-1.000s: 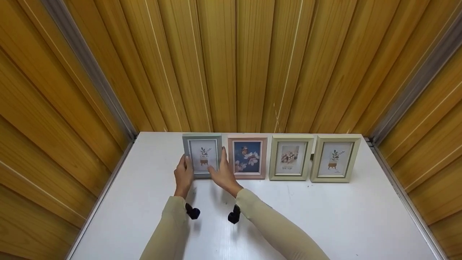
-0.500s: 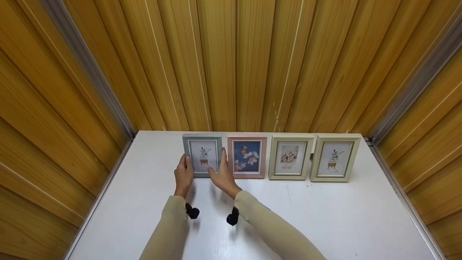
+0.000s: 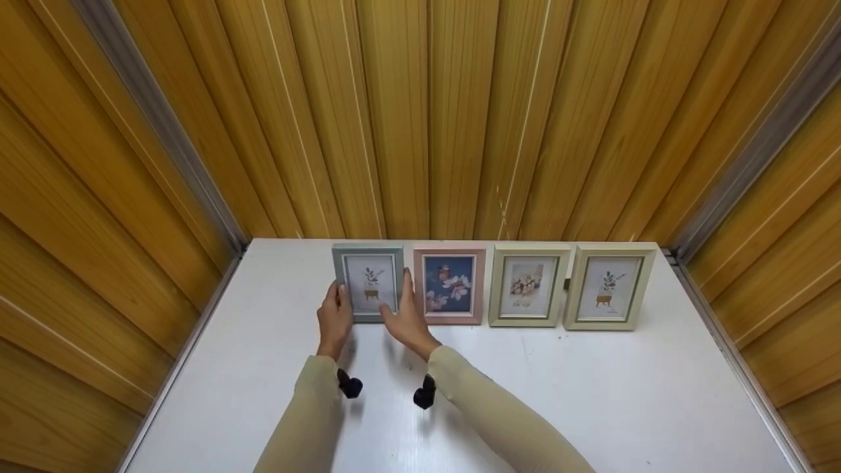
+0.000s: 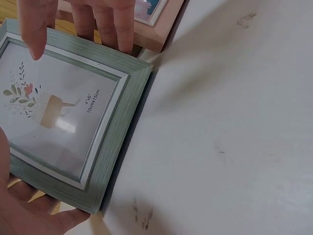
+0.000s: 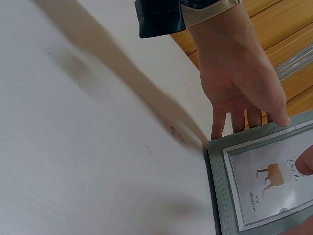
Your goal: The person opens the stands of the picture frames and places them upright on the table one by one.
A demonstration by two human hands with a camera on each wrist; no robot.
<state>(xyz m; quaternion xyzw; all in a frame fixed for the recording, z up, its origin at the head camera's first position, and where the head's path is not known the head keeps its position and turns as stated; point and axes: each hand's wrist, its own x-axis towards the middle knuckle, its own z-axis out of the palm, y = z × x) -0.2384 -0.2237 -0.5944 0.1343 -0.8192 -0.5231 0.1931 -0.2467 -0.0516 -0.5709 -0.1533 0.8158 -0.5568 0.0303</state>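
Observation:
Both hands hold a grey-green photo frame (image 3: pixel 370 279), standing upright at the left end of a row of frames in the head view. My left hand (image 3: pixel 334 320) grips its left edge, thumb at the front and fingers reaching behind. On the opposite edge is my right hand (image 3: pixel 409 322), its thumb over the glass and its fingers along the side and back. A potted plant print with size lettering shows inside the photo frame (image 4: pixel 63 107) in the left wrist view. In the right wrist view the left hand (image 5: pixel 239 73) meets the frame's edge; only part of the right hand shows.
Right of the held frame stand a pink frame (image 3: pixel 450 320) with a flower picture and two cream frames, one (image 3: pixel 530 322) beside the other (image 3: pixel 600 325). All stand on a white table (image 3: pixel 591 407). A wood-panelled wall (image 3: pixel 427 118) rises behind.

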